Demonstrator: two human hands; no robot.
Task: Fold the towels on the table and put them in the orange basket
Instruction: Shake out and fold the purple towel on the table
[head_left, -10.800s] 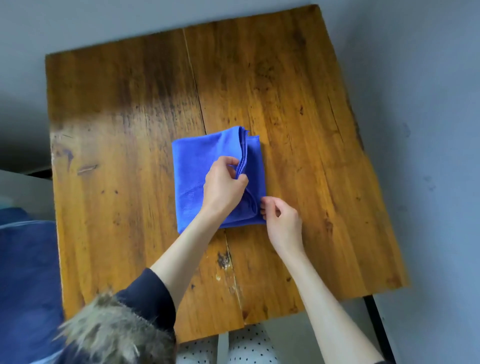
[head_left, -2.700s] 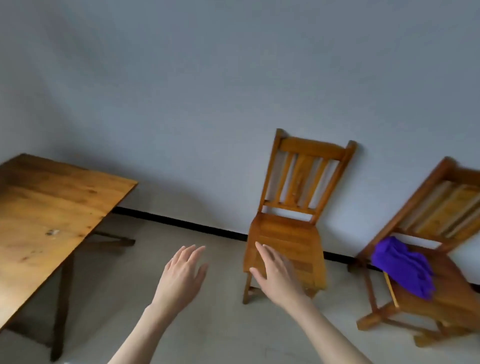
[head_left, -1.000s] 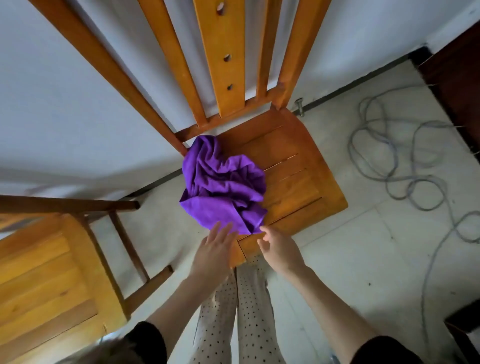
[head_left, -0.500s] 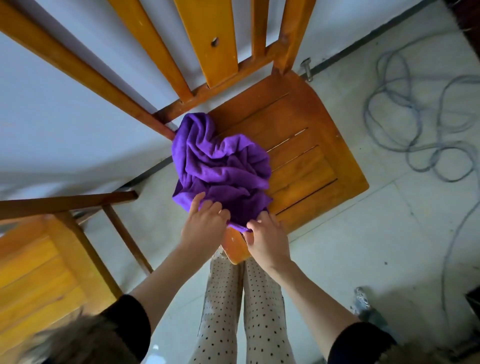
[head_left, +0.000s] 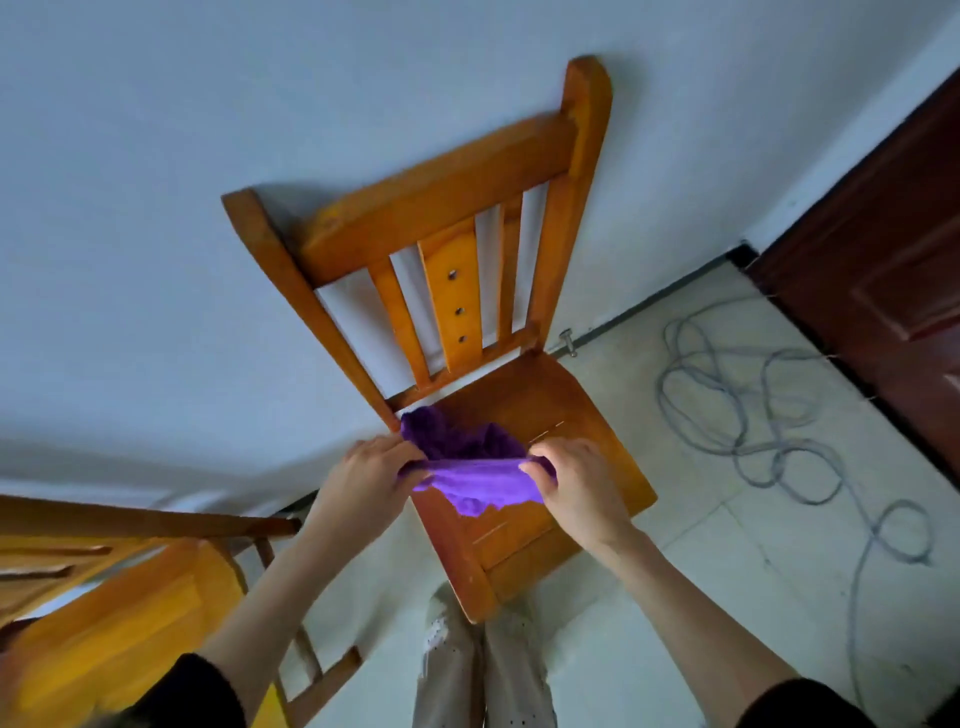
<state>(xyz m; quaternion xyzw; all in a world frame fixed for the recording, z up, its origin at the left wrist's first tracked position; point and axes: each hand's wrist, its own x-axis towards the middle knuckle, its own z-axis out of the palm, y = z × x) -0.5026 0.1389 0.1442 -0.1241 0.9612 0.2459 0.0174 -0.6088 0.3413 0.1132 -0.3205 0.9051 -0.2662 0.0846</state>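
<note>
At far left, I see a second chair, its orange seat angled near my left arm and partly blurred at the frame's edge. My left hand closes on the left end of the purple towel, fingers curled and pinching the fabric's top edge. The towel stretches in a taut band between both hands, its near part sagging below that edge while the far part lies bunched on the seat of the chair, close to the seat's far-left corner beside the backrest post. My right hand grips the towel's right end the same way, thumb and fingers pressed together on the cloth. Both hands hover over the seat's left half; I cannot tell whether they touch the wood. The chair stands against the pale wall, its slatted back rising toward the top of the view. Below the seat's near corner, dotted trousers show between my forearms. To the right, a grey cable lies in loose loops on the tiled floor. At far right, a dark red door fills the corner.
</note>
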